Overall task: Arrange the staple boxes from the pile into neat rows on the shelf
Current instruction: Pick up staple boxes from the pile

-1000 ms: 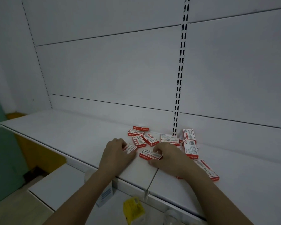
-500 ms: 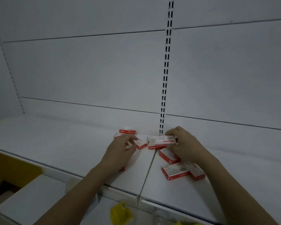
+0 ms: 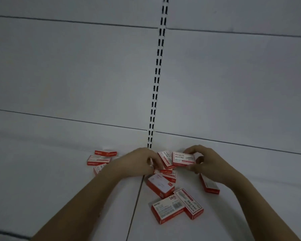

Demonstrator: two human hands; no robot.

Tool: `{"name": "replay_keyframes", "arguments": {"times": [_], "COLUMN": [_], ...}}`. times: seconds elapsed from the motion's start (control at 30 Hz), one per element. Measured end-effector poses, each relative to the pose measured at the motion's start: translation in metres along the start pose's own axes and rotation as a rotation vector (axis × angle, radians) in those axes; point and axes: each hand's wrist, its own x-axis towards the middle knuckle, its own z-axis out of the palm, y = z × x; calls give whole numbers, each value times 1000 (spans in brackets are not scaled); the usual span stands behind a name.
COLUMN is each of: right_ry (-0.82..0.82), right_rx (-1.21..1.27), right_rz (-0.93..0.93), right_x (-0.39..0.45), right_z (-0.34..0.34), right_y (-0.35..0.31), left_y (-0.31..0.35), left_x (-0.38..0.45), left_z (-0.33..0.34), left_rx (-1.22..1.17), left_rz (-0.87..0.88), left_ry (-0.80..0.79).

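the right hand [image 3: 207, 164] pinches one staple box [image 3: 183, 158] by its ends, likely to square it up. the left hand [image 3: 137, 162] curls onto the pile [image 3: 165, 173], its grip unclear. loose boxes [image 3: 167, 211] lie scattered on the white shelf [image 3: 42, 188], below the slotted upright [image 3: 156, 84].

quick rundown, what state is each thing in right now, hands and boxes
left hand: fingers curled on a staple box in the pile
right hand: grips a lifted box
lifted box: held above the shelf, label up
tilted box: leaning at the left fingertips
front boxes: flat, touching, askew
left boxes: loose cluster, not in a row
shelf: no neat rows yet
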Motion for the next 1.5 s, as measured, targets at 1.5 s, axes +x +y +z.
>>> {"name": "replay_keyframes", "arguments": {"times": [1.5], "right_ry": [449], "right_rx": [-27], "right_rz": [2], "right_x": [-72], "right_z": [-14], "right_y": [-7], "left_y": [32], "left_x": [-7], "left_z": [9], "left_rx": [-275], "left_rz": [70], "left_ry": [377]}}
